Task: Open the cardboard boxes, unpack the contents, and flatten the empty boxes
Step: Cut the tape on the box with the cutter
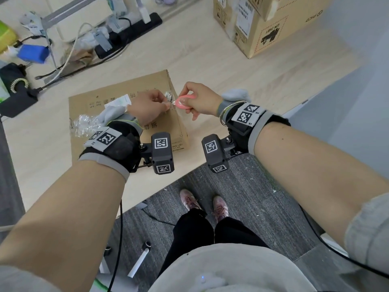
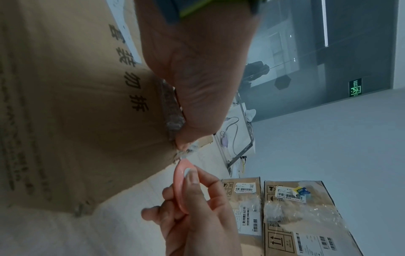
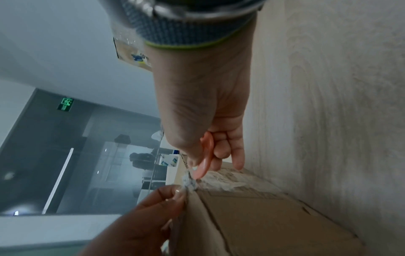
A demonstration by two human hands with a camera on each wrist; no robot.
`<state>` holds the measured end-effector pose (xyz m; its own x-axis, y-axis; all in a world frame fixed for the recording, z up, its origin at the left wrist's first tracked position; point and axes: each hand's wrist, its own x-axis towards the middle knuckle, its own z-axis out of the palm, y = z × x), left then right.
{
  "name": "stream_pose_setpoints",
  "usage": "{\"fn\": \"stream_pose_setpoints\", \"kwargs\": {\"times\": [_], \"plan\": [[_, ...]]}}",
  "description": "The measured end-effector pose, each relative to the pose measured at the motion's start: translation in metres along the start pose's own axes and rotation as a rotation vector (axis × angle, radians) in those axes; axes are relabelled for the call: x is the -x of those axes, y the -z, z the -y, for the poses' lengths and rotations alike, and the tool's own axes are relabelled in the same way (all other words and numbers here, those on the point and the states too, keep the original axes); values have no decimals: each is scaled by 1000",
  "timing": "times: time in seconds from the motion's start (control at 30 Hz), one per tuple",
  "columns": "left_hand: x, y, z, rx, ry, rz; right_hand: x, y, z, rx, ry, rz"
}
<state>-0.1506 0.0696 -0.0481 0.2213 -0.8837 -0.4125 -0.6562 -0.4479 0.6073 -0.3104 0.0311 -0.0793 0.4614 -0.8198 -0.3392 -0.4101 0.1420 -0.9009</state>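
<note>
A brown cardboard box (image 1: 117,102) with black print lies on the pale wooden table (image 1: 231,76). At its right edge my left hand (image 1: 151,106) pinches a crumpled strip of clear tape (image 1: 169,96) that still clings to the box. My right hand (image 1: 197,100) grips a small pink cutter (image 1: 184,102), its tip meeting the tape at the box corner. The left wrist view shows the pink cutter (image 2: 181,183) just below the pinching fingertips (image 2: 181,145). In the right wrist view the cutter (image 3: 203,166) touches the torn tape (image 3: 188,181) on the box (image 3: 263,221).
A wad of stripped clear tape (image 1: 84,123) lies on the box's left part. Two taped cardboard boxes (image 1: 263,24) stand at the table's back right. Power strips, cables and a blue pack (image 1: 33,52) crowd the back left. The table's front edge is near my feet.
</note>
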Motion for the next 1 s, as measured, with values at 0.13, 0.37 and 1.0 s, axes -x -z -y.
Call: {"fn": "stream_pose_setpoints", "kwargs": {"times": [0.13, 0.37, 1.0], "plan": [[-1, 0, 2, 19, -10, 6, 0, 2, 1, 21, 9, -11], [-1, -3, 4, 40, -19, -7, 1, 3, 3, -6, -7, 23], [-1, -6, 1, 100, -33, -41, 7, 2, 9, -20, -70, 67]]}}
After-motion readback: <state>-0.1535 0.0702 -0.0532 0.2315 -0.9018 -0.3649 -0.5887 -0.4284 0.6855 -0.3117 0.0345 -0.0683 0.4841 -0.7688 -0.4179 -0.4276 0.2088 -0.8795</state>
